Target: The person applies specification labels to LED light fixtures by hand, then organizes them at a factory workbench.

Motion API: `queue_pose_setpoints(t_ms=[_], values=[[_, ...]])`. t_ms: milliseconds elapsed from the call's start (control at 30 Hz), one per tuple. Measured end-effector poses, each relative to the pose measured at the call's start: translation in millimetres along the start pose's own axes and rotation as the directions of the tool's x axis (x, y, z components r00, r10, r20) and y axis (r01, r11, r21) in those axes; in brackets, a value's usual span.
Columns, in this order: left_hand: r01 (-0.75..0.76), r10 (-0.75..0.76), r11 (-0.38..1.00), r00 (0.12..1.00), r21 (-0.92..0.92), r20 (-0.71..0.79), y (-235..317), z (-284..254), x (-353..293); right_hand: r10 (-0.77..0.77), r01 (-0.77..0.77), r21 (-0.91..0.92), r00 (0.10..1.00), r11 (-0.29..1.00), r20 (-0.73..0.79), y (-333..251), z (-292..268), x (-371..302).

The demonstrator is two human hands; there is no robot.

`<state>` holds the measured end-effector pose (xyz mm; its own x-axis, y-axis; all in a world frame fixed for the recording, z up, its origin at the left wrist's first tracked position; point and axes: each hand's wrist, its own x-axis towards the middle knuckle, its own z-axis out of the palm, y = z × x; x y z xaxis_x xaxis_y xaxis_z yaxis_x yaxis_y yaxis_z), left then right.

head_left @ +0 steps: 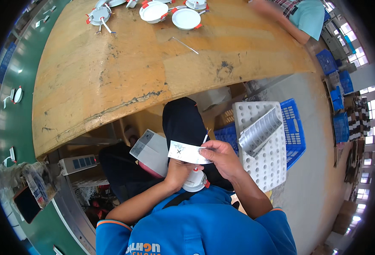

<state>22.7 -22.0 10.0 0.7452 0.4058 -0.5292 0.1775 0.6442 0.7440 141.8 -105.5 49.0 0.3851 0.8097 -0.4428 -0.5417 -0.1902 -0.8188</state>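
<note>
My right hand [225, 160] pinches the right end of a white printed label strip [183, 152] between thumb and fingers. Just below the strip, my left hand [179, 173] is closed at the top of a round white downlight [193, 183] with red clips, which rests against my lap. The strip hides part of the left fingers. A thin cable [206, 137] with bare wire ends sticks up behind the strip, beside my right thumb. On my thigh, left of the hands, lies a grey and white sheet or flat bag [151, 151].
Several downlights [186, 19] and a thin rod [184, 45] lie on the worn wooden table [111, 72]. To the right, a blue crate [297, 127] bears a white foam tray [262, 172] with silvery label sheets [259, 131]. A green conveyor [25, 85] runs along the left. Another person's arm [287, 25] leans on the table's far right.
</note>
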Motion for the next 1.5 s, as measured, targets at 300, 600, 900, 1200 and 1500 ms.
queue_pose_setpoints(t_ms=[300,600,900,1200,1500], values=[[-0.018,0.012,0.996,0.997,0.084,0.070,4,-1,13,0.086,-0.091,0.219,0.996,0.972,0.032,0,-14,3],[-0.181,0.122,0.967,0.946,0.177,0.301,1,0,20,-0.035,0.020,0.120,0.991,0.993,0.129,-5,2,-8],[-0.105,0.064,0.979,0.973,0.176,0.222,7,-1,15,-0.004,-0.024,0.169,0.986,0.985,0.164,6,2,3],[-0.196,0.182,0.920,0.981,0.340,0.073,-7,-8,26,0.014,-0.020,0.158,0.999,0.987,0.041,-3,-15,7],[-0.077,0.070,0.993,0.995,0.091,0.076,6,-2,14,0.056,-0.057,0.164,0.998,0.985,0.011,7,-19,8]])
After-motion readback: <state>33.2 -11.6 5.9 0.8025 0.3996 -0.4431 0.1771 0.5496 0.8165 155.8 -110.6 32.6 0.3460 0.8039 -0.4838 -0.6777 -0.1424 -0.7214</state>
